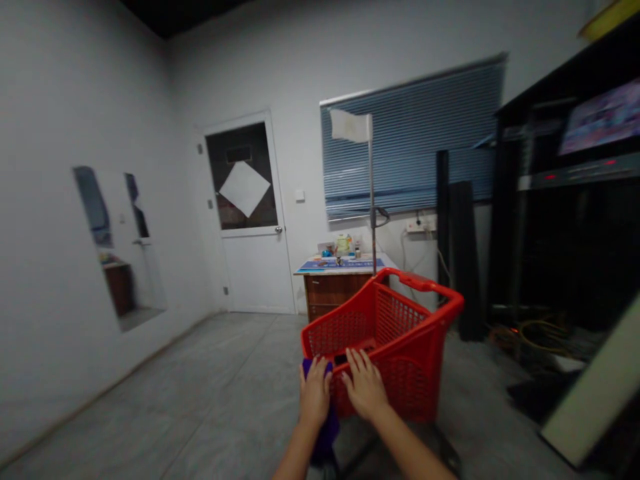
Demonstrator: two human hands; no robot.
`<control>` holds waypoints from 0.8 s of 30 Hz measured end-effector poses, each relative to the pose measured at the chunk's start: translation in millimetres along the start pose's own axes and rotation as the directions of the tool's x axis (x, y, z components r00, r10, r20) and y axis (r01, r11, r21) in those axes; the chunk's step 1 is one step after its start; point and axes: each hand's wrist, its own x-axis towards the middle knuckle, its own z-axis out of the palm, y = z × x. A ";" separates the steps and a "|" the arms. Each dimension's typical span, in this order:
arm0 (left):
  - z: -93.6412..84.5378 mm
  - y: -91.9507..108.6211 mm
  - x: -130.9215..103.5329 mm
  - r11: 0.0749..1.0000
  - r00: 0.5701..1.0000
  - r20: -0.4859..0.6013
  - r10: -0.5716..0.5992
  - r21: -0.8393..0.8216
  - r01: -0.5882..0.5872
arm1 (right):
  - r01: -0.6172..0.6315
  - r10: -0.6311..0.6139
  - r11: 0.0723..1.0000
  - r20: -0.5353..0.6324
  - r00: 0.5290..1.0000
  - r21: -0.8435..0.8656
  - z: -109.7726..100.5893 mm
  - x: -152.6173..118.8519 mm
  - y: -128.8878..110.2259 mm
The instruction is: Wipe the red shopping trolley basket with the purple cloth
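Observation:
A red plastic shopping cart [407,380] stands in front of me, its basket of slotted walls and its handle at the far right end. My left hand [315,392] is at the near rim with its fingers closed over a dark purple cloth [327,430], which hangs down the cart's near side. To its right, my right hand [367,387] lies over the same rim, fingers stretched and apart, with nothing visible in it. Inside the basket, by my right fingertips, a small dark thing [341,359] shows in part; I cannot make out what it is.
Behind the cart is a wooden cabinet [335,288] with small items on top. A pole with a white flag [350,127] rises nearby. A white door [257,273] is at the back. Right are a dark rack [505,220], cables [543,333] and a leaning pale panel [590,393].

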 end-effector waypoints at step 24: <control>-16.0 -9.4 10.1 0.996 0.995 0.099 0.020 0.082 -0.028 | 0.174 -0.172 0.985 0.085 0.981 -0.012 -32.5 -6.9 22.3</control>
